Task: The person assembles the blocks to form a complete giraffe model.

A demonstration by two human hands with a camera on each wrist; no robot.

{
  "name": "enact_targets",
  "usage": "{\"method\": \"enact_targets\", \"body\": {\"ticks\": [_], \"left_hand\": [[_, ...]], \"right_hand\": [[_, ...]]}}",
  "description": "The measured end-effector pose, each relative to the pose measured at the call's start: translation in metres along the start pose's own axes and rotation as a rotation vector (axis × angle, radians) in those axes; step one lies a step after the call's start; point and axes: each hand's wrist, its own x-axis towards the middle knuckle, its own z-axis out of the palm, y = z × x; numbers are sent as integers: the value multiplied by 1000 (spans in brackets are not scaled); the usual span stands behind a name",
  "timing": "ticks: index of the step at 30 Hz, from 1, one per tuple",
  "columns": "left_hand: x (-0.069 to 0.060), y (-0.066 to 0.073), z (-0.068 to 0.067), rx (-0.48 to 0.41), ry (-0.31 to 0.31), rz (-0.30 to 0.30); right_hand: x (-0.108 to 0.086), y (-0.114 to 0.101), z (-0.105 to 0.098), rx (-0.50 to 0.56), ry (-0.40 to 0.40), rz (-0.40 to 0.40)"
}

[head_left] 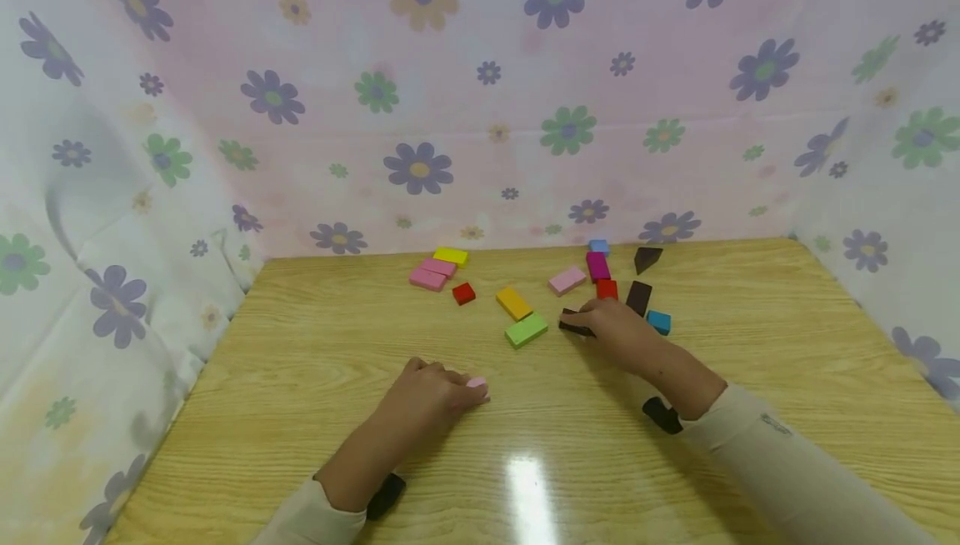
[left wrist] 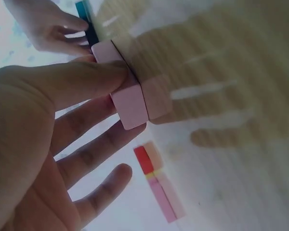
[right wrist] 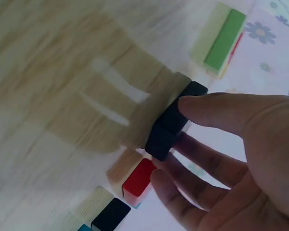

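Observation:
My left hand (head_left: 431, 395) pinches a light pink block (left wrist: 127, 98) between thumb and fingers, low over the near middle of the table. Further back and to the right, my right hand (head_left: 618, 332) holds a black block (right wrist: 173, 120) between thumb and fingers at the tabletop. Close by the right hand lie a red block (right wrist: 138, 178), a second dark block (head_left: 639, 298) and a blue block (head_left: 659, 322). To its left are a green block (head_left: 527, 331) and an orange block (head_left: 513, 303), their ends nearly meeting.
Two pink blocks (head_left: 432, 274), a yellow block (head_left: 451, 257) and a small red block (head_left: 464, 293) lie back left. Behind my right hand are a pink block (head_left: 567, 281), a magenta block (head_left: 597, 267), a light blue block (head_left: 598, 247) and a dark wedge (head_left: 647, 258). Flowered cloth (head_left: 495, 170) surrounds the table.

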Motion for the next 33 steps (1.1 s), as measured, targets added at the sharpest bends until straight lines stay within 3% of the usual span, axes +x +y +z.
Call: {"method": "enact_targets", "body": {"ticks": [9, 14, 20, 25, 30, 33], "left_hand": [[-17, 17, 1, 93, -82, 119], [-23, 19, 3, 113, -64, 144], [-26, 21, 4, 110, -52, 175], [-26, 20, 6, 95, -56, 188], [-25, 18, 7, 93, -16, 240], [-25, 16, 6, 43, 0, 236]], "right_hand": [[-16, -8, 3, 18, -30, 11], [-23, -17, 5, 83, -60, -6], [-31, -45, 11, 173, -75, 22], [-31, -66, 18, 228, -60, -29], [-32, -77, 20, 248, -55, -62], [-31, -80, 21, 281, -78, -67]]}}
